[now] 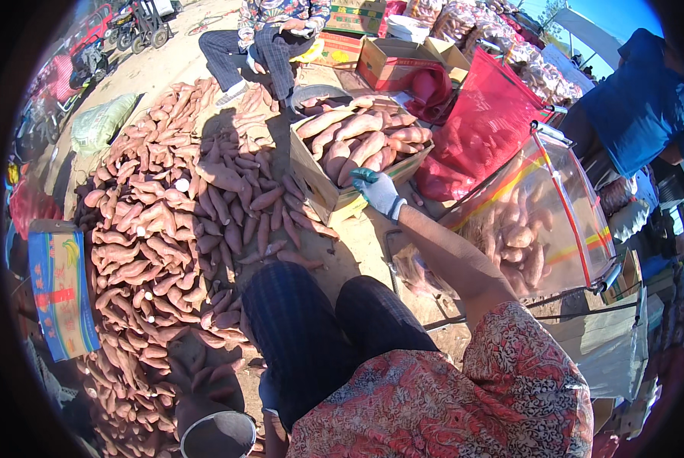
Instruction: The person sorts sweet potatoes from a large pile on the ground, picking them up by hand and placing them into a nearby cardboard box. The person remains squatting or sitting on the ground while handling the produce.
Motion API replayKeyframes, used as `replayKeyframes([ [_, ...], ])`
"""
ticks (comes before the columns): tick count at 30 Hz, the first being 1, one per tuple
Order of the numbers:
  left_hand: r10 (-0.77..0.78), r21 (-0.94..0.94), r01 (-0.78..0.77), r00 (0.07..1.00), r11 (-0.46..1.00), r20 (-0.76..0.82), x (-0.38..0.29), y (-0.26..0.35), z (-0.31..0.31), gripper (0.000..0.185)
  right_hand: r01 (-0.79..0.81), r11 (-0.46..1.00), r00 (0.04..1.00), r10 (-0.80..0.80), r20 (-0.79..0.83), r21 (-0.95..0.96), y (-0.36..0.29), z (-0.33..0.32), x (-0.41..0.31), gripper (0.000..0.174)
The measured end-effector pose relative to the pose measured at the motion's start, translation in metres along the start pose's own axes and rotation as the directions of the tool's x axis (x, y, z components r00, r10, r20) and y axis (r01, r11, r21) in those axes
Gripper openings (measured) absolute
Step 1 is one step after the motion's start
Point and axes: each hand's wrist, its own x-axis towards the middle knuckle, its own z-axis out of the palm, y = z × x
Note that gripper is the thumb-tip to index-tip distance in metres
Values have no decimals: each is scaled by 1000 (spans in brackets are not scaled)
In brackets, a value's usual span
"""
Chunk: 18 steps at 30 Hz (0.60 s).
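My right hand (pixel 379 190), in a pale glove with teal-coated fingers, is at the near rim of an open cardboard box (pixel 313 183). Its fingers are curled beside the ends of the sweet potatoes (pixel 364 129) heaped in the box; whether they grip one is unclear. My left hand (pixel 268 392), also gloved, hangs low beside my leg, mostly hidden behind it. Close to that hand stands a round bucket (pixel 219 438). A wide pile of loose sweet potatoes (pixel 147 246) covers the ground to my left.
A clear plastic bag (pixel 519 229) of sweet potatoes hangs on a metal frame at right, near a red mesh bag (pixel 473 131). Another person (pixel 273 46) sits beyond the pile; one in blue (pixel 639 109) is at right. A banana carton (pixel 61 292) stands left.
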Motion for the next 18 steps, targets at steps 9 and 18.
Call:
replayKeyframes([
  [9,-158,-55,158,987,986,1,-40,69,-15,46,242,605,963,-243,113,-759,19,-2,147,26],
  [18,-234,-29,235,972,972,22,-8,102,-30,46,213,435,942,146,302,-875,3,12,195,36],
])
